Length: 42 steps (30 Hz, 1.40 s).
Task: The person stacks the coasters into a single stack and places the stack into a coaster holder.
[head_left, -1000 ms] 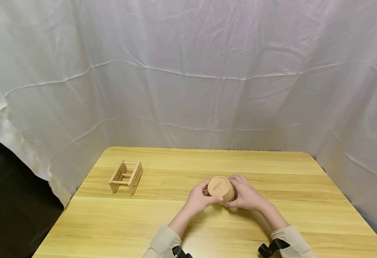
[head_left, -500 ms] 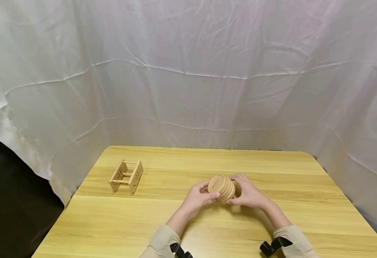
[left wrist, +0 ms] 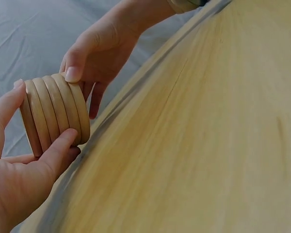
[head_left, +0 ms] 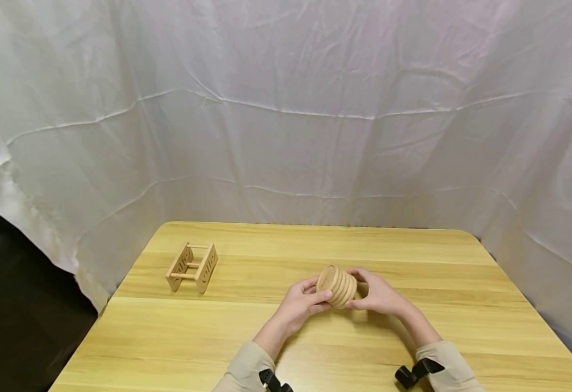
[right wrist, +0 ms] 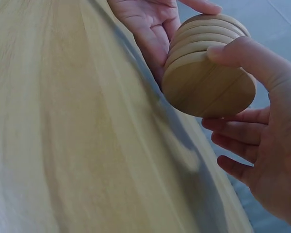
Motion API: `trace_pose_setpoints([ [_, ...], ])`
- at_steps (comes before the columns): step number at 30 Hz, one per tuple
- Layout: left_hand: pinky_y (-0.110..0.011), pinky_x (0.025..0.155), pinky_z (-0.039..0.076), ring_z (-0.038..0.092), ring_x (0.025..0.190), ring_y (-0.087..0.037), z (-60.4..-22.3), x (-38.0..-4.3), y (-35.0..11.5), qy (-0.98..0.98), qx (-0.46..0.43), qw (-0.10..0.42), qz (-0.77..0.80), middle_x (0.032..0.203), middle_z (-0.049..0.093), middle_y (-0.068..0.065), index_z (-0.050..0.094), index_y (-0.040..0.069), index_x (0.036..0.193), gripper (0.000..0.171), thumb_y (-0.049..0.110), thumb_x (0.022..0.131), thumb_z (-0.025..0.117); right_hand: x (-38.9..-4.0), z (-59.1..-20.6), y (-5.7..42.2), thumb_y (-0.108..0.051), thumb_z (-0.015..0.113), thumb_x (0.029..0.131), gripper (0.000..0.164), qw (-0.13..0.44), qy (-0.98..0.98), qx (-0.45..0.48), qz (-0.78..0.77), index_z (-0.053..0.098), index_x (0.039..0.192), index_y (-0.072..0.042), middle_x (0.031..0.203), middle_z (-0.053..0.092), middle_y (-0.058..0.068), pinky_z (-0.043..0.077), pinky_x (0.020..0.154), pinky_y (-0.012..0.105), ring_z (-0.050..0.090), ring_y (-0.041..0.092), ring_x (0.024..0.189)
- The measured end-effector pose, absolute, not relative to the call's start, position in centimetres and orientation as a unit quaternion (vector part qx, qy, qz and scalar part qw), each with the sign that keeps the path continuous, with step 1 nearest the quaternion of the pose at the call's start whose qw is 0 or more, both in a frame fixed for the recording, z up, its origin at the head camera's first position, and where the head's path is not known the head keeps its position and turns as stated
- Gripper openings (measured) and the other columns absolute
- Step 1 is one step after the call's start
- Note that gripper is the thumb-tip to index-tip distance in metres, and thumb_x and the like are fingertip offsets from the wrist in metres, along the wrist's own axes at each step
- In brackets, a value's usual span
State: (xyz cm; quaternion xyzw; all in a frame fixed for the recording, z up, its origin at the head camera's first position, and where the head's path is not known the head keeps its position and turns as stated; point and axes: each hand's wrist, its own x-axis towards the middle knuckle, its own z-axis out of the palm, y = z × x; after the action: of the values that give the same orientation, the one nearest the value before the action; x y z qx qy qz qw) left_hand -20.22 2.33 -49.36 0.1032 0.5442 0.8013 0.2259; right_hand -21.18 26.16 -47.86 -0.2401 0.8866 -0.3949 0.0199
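A stack of several round wooden coasters (head_left: 340, 286) is tilted on its side between my two hands, with engraved marks on the end facing left. My left hand (head_left: 296, 306) grips its left part, thumb in front and fingers behind and beneath. From the other side my right hand (head_left: 380, 295) pinches the stack near its plain right end (right wrist: 208, 90); the right wrist view shows the thumb on the upper rim and fingertips under it. A small wooden coaster rack (head_left: 191, 268) with cut-out letters on its side panels stands apart at the left, touched by neither hand.
The light wood table (head_left: 246, 337) extends around both hands. White cloth (head_left: 286, 136) hangs behind the table and along its sides. A dark surface (head_left: 16, 305) shows at the far left. Black wrist cameras (head_left: 415, 374) sit on the sleeves.
The coaster stack has tipped from nearly upright to lying sideways, so its edges show more and its engraved face turns left. The right hand has shifted slightly to the right. The rack is unmoved.
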Motion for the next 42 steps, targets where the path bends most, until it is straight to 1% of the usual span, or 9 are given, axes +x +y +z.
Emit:
trace_pose_setpoints([
  [5,-0.041,0.1,0.053,0.061,0.12,-0.031,-49.3,-20.2,2.3,0.524,0.102,0.232,0.813,0.137,0.054,-0.026,0.041,-0.005,0.143,0.057,0.007,0.093,0.064,-21.0,-47.7,26.1,-0.028,0.078,0.08,0.068,0.028,0.869,-0.23,-0.437,0.046,0.135,-0.004,0.133,0.057,0.018,0.04,0.106,0.064,0.052,0.044,0.126],
  [8,-0.041,0.1,0.053,0.061,0.119,-0.03,-49.0,-20.2,2.2,0.511,0.103,0.231,0.821,0.138,0.053,-0.027,0.041,-0.006,0.143,0.056,0.006,0.093,0.063,-20.9,-47.5,26.0,-0.023,0.078,0.081,0.069,0.028,0.853,-0.227,-0.47,0.043,0.136,-0.001,0.134,0.055,0.021,0.043,0.107,0.056,0.053,0.041,0.125],
  [12,-0.04,0.1,0.053,0.063,0.117,-0.03,-48.6,-20.1,2.1,0.498,0.106,0.23,0.829,0.138,0.052,-0.028,0.041,-0.007,0.143,0.056,0.004,0.092,0.062,-20.9,-47.3,25.8,-0.012,0.076,0.083,0.071,0.039,0.814,-0.239,-0.529,0.037,0.139,0.006,0.137,0.048,0.028,0.05,0.103,0.029,0.06,0.018,0.119],
  [15,-0.04,0.1,0.052,0.062,0.118,-0.031,-48.3,-20.0,2.0,0.49,0.108,0.228,0.835,0.139,0.051,-0.029,0.04,-0.008,0.143,0.056,0.003,0.092,0.062,-20.8,-47.0,25.6,-0.006,0.074,0.083,0.073,0.056,0.774,-0.251,-0.578,0.031,0.14,0.009,0.14,0.039,0.033,0.049,0.097,0.017,0.061,0.0,0.112],
  [17,-0.041,0.101,0.052,0.061,0.12,-0.032,-48.1,-20.0,1.9,0.483,0.11,0.228,0.838,0.14,0.05,-0.029,0.039,-0.008,0.143,0.056,0.002,0.093,0.061,-20.7,-46.8,25.5,-0.004,0.073,0.083,0.075,0.066,0.753,-0.255,-0.603,0.028,0.141,0.01,0.142,0.033,0.035,0.051,0.095,0.017,0.061,-0.003,0.11],
  [20,-0.041,0.102,0.051,0.061,0.121,-0.032,-47.8,-19.9,1.8,0.477,0.117,0.229,0.841,0.142,0.049,-0.029,0.038,-0.007,0.144,0.057,0.001,0.093,0.06,-20.6,-46.6,25.2,-0.001,0.072,0.083,0.075,0.068,0.731,-0.258,-0.628,0.026,0.142,0.01,0.142,0.032,0.032,0.054,0.093,0.022,0.062,0.0,0.11],
  [26,-0.048,0.106,0.045,0.057,0.125,-0.034,-47.3,-19.9,1.6,0.473,0.138,0.225,0.841,0.144,0.045,-0.03,0.035,-0.007,0.146,0.061,0.0,0.092,0.061,-20.3,-46.1,24.9,0.003,0.069,0.084,0.073,0.053,0.687,-0.273,-0.672,0.023,0.141,0.013,0.134,0.043,0.004,0.056,0.092,0.024,0.063,0.006,0.112],
  [28,-0.05,0.107,0.044,0.057,0.125,-0.035,-47.1,-19.9,1.5,0.477,0.143,0.221,0.838,0.145,0.045,-0.03,0.034,-0.007,0.147,0.063,0.0,0.091,0.062,-20.2,-46.0,24.8,0.004,0.067,0.084,0.072,0.052,0.674,-0.279,-0.682,0.023,0.14,0.014,0.132,0.044,-0.001,0.056,0.091,0.024,0.062,0.007,0.113],
  [42,-0.043,0.103,0.05,0.057,0.126,-0.034,-45.4,-19.7,1.1,0.491,0.142,0.22,0.831,0.143,0.047,-0.029,0.036,-0.006,0.146,0.06,0.003,0.093,0.062,-20.2,-45.9,24.5,0.002,0.064,0.087,0.066,0.054,0.679,-0.257,-0.685,0.027,0.142,0.007,0.134,0.042,0.0,0.058,0.085,0.024,0.061,0.008,0.115],
])
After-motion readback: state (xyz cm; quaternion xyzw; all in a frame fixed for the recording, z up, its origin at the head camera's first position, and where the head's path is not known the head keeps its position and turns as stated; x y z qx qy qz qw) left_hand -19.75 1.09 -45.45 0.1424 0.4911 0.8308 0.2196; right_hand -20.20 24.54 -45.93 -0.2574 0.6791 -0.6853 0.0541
